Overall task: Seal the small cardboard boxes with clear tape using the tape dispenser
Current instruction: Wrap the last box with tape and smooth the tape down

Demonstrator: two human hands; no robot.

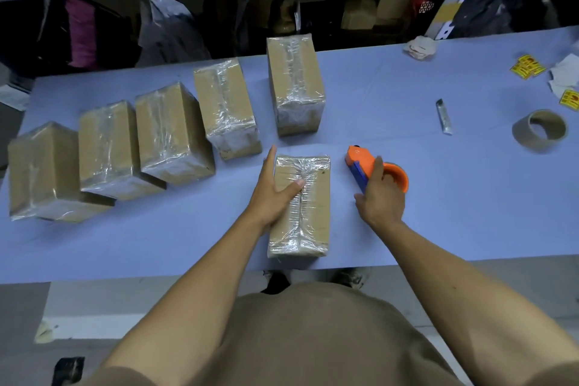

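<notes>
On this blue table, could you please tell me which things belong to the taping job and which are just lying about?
Part of the job:
- box under the left hand
- orange tape dispenser held by the right hand
- five taped boxes set aside

Lying about:
- empty tape core
- small cutter
- yellow stickers
- crumpled paper

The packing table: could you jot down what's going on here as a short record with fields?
Surface: blue table
Box in work: taped box at the near edge
Left hand: rests flat on that box, thumb on the tape seam
Right hand: grips the orange tape dispenser beside the box
Other boxes: five taped boxes, the farthest
Also there: empty tape core, yellow stickers
</notes>
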